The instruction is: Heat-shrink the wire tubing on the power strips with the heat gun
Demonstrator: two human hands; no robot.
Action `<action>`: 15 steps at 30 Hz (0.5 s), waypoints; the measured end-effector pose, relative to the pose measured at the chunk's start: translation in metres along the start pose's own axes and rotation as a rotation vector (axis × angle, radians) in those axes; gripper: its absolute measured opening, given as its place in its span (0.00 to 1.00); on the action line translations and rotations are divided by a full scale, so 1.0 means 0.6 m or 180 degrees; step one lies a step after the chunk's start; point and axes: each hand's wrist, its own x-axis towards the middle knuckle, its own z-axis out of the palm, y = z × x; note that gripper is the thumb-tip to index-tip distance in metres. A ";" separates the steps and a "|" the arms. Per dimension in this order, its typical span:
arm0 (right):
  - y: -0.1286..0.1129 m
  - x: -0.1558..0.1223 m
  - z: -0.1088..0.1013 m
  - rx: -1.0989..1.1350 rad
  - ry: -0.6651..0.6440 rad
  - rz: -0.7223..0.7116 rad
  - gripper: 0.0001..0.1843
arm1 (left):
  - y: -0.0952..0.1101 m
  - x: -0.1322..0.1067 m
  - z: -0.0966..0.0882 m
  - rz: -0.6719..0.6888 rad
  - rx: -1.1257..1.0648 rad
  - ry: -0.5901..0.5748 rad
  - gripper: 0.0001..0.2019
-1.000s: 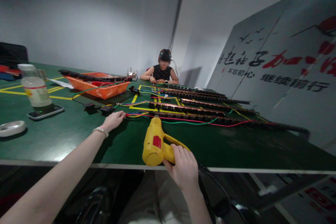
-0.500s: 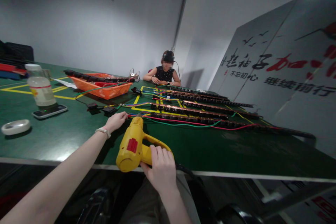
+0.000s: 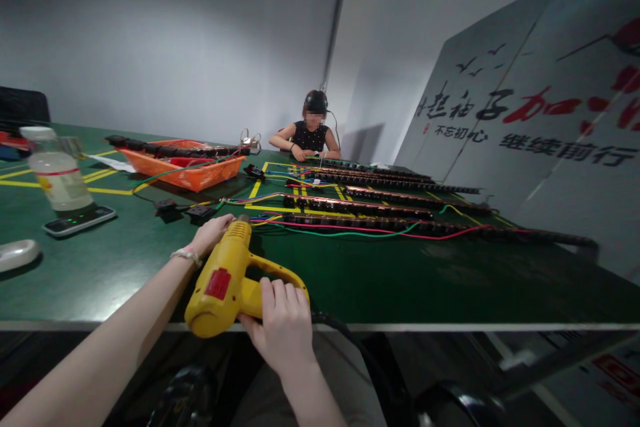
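My right hand (image 3: pixel 284 323) grips the handle of a yellow heat gun (image 3: pixel 220 287), whose metal nozzle points away from me across the table. Just left of the nozzle, my left hand (image 3: pixel 213 233) pinches the ends of the coloured wires (image 3: pixel 267 220); its fingertips are partly hidden behind the gun. These red, yellow and green wires run right along a long black wiring strip (image 3: pixel 350 221) with copper-coloured shine. Black connectors (image 3: pixel 200 212) lie just beyond my left hand.
Several more black strips (image 3: pixel 390 197) lie across the green table (image 3: pixel 400 287). An orange basket (image 3: pixel 195 177) stands at the left back, near a bottle (image 3: pixel 60 180), a phone-like device (image 3: pixel 80 220) and a white ring-shaped object (image 3: pixel 17 255). A person (image 3: pixel 310 137) sits opposite.
The heat gun and my right hand have moved left, bringing the nozzle closer to my left hand. The whole view has also shifted slightly.
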 end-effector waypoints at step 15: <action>0.096 -0.034 -0.044 -0.0145 -0.0190 0.0103 0.28 | -0.012 0.012 0.015 -0.0032 -0.0214 -0.0032 0.20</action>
